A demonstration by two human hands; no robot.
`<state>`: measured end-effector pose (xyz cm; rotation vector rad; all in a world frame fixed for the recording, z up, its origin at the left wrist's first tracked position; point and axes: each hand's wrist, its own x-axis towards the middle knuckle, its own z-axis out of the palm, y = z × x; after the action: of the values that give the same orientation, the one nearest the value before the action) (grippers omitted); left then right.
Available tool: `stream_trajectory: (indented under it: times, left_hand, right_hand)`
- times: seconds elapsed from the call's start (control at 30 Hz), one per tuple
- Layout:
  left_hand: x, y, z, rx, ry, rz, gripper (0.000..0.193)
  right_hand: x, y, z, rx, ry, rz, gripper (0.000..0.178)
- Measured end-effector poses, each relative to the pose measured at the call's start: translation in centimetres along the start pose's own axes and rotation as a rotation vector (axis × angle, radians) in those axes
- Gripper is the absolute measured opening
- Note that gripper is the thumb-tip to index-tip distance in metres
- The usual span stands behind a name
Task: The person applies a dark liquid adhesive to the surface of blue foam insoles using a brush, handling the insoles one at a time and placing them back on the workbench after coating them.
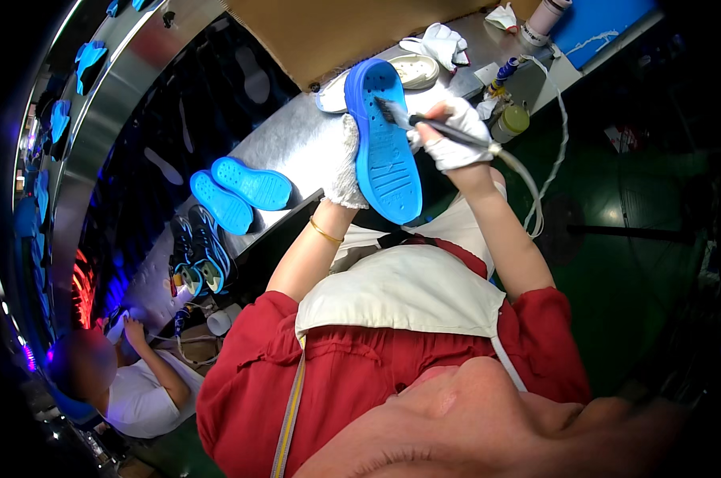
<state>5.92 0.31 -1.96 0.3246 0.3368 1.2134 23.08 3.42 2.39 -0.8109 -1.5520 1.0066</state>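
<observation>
A large blue shoe sole is held up above the table edge, its holed and ridged inner face toward me. My left hand, in a white knit glove, grips it along its left side. In my gloved right hand, with bare fingertips, is a black-handled brush joined to a pale hose. The brush's bristles are at the upper part of the sole, apparently touching it. Behind the sole lie white shoe pieces, partly hidden by it.
Two blue soles lie on the metal table, with dark sneakers nearer. A cardboard sheet, loose white gloves, a lidded jar and a bottle stand around. Left, more blue pieces line a rack; a co-worker sits nearby.
</observation>
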Motion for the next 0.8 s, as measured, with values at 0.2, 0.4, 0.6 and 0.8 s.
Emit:
stream_trajectory:
  times: [0.2,0.4,0.6,0.8]
  left_hand:
    - [0.9,-0.4,0.1,-0.001,0.011,0.133,0.071]
    - [1.9,0.6,-1.2,0.046,-0.022,0.171,0.072]
    - [1.8,0.1,-0.3,-0.135,-0.033,0.242,0.077]
    - [1.0,-0.6,0.0,-0.055,0.031,0.236,0.076]
  right_hand:
    - [-2.3,-1.2,1.0,0.378,-0.209,0.237,0.020]
    - [-2.4,-2.5,1.8,0.073,-0.196,0.067,0.019]
    - [-0.9,-1.4,0.5,0.293,-0.195,0.244,0.011]
    - [-1.1,-3.0,1.6,0.342,-0.138,0.141,0.016]
